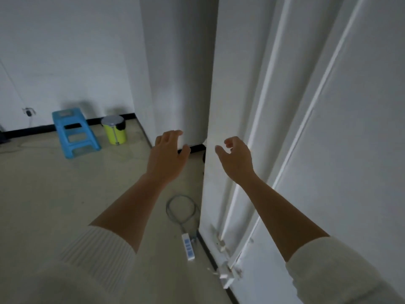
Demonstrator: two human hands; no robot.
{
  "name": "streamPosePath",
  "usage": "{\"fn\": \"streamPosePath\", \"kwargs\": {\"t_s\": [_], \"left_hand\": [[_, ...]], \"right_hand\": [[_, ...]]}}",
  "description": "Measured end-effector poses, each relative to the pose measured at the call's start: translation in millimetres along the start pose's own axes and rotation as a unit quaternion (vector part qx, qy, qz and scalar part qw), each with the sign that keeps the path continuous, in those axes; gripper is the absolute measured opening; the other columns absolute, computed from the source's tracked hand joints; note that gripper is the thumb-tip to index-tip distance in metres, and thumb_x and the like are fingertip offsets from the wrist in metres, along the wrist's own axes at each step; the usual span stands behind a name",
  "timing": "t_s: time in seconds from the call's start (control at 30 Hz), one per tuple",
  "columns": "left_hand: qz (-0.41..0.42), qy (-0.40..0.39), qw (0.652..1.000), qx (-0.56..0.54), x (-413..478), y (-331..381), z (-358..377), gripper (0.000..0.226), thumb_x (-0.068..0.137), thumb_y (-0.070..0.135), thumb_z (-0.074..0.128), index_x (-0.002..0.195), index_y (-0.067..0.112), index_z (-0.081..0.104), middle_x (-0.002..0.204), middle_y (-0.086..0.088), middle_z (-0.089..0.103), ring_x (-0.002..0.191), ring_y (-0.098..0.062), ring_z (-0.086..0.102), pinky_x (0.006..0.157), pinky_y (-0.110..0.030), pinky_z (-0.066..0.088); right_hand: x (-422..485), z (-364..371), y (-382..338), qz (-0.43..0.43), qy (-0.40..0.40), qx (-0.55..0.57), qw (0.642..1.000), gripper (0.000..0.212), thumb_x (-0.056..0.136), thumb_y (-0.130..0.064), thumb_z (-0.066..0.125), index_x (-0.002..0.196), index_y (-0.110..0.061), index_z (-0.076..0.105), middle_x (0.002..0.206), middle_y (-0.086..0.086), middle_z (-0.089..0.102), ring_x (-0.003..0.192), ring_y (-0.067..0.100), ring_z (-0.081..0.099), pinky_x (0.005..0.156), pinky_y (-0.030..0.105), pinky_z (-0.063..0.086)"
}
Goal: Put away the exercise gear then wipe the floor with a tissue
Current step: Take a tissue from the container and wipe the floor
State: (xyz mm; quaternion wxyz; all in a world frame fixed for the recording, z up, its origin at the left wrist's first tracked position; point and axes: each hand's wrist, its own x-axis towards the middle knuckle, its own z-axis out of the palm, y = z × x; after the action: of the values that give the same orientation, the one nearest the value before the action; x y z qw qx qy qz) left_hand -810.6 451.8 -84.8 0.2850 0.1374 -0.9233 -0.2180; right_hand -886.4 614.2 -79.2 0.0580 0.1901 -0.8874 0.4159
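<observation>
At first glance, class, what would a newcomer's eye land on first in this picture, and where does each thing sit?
Two bare arms reach forward at centre, left hand and right hand loosely curled and empty, before white panelled doors on the right. By the far wall at left stand a bright blue stool and a yellow bin. A white power strip lies on the floor near the doors.

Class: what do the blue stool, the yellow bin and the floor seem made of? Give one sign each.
Stool: likely moulded plastic, uniform blue.
Bin: glossy yellow body, plastic or painted metal; silvery lid looks metal.
Floor: hard, smooth, faintly reflective; tile or vinyl, unclear.
</observation>
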Motion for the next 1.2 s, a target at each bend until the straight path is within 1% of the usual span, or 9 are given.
{"fn": "streamPosePath", "kwargs": {"t_s": [0.1,0.23,0.33,0.5,0.63,0.8,0.97,1.07,1.2], "left_hand": [[0.006,0.01,1.0,0.012,58,-55,9,0.043,0.093,0.028,0.048,0.132,0.012,0.046,0.137,-0.009,0.047,0.124,-0.029,0.04,0.098,-0.04,0.037],[-0.028,0.001,0.999,0.031,156,-154,19,0.044,0.091,0.03,0.05,0.132,0.013,0.047,0.138,-0.009,0.047,0.126,-0.03,0.04,0.1,-0.042,0.038],[-0.044,0.001,0.997,0.058,226,-228,14,0.046,0.091,0.035,0.046,0.133,0.014,0.047,0.14,-0.01,0.045,0.125,-0.033,0.04,0.098,-0.044,0.04],[-0.083,-0.002,0.993,0.083,334,-353,0,0.049,0.092,0.035,0.048,0.136,0.014,0.043,0.145,-0.01,0.039,0.133,-0.03,0.032,0.104,-0.045,0.036],[-0.084,-0.003,0.991,0.1,419,-466,-9,0.048,0.091,0.033,0.049,0.134,0.013,0.044,0.142,-0.01,0.041,0.129,-0.031,0.035,0.102,-0.044,0.036],[-0.085,-0.024,0.99,0.109,520,-606,-27,0.049,0.092,0.033,0.049,0.135,0.013,0.043,0.143,-0.009,0.041,0.129,-0.031,0.036,0.101,-0.043,0.035],[-0.093,-0.009,0.991,0.1,618,-736,-42,0.047,0.089,0.032,0.053,0.131,0.012,0.047,0.137,-0.01,0.047,0.125,-0.031,0.041,0.098,-0.043,0.037],[-0.097,0.005,0.99,0.105,675,-822,-42,0.049,0.089,0.034,0.053,0.132,0.013,0.046,0.14,-0.009,0.045,0.129,-0.029,0.038,0.101,-0.044,0.037],[-0.13,0.002,0.986,0.101,750,-945,-34,0.048,0.09,0.032,0.05,0.133,0.012,0.045,0.142,-0.009,0.043,0.131,-0.028,0.036,0.102,-0.043,0.035]], "right_hand": [[63,54,-17,-0.038,-0.014,-0.051,0.998,0.044,0.09,-0.038,0.054,0.125,-0.012,0.049,0.123,0.004,0.054,0.114,0.021,0.049,0.1,0.042,0.039],[172,150,-53,-0.085,-0.05,-0.127,0.987,0.049,0.09,-0.039,0.052,0.131,-0.013,0.045,0.134,0.005,0.048,0.124,0.023,0.041,0.103,0.043,0.035],[247,219,-88,-0.118,-0.082,-0.175,0.974,0.053,0.089,-0.039,0.052,0.133,-0.011,0.042,0.135,0.007,0.047,0.125,0.025,0.039,0.102,0.04,0.034],[350,341,-155,-0.134,-0.119,-0.185,0.966,0.054,0.089,-0.04,0.051,0.134,-0.013,0.039,0.135,0.005,0.044,0.123,0.024,0.038,0.098,0.042,0.034],[431,443,-206,-0.14,-0.118,-0.188,0.965,0.053,0.091,-0.04,0.049,0.135,-0.013,0.037,0.134,0.004,0.043,0.122,0.023,0.038,0.095,0.04,0.032],[526,567,-276,-0.118,-0.12,-0.18,0.969,0.053,0.09,-0.04,0.05,0.134,-0.013,0.038,0.133,0.004,0.044,0.121,0.023,0.038,0.094,0.04,0.033],[618,685,-343,-0.127,-0.124,-0.205,0.963,0.048,0.09,-0.038,0.047,0.13,-0.013,0.041,0.131,0.004,0.046,0.12,0.024,0.039,0.093,0.039,0.034],[677,760,-373,-0.13,-0.123,-0.218,0.96,0.047,0.091,-0.039,0.045,0.129,-0.012,0.041,0.13,0.005,0.046,0.119,0.024,0.04,0.094,0.04,0.035],[759,872,-405,-0.137,-0.136,-0.221,0.956,0.048,0.091,-0.04,0.046,0.129,-0.012,0.041,0.129,0.005,0.046,0.118,0.025,0.04,0.093,0.04,0.036]]}}
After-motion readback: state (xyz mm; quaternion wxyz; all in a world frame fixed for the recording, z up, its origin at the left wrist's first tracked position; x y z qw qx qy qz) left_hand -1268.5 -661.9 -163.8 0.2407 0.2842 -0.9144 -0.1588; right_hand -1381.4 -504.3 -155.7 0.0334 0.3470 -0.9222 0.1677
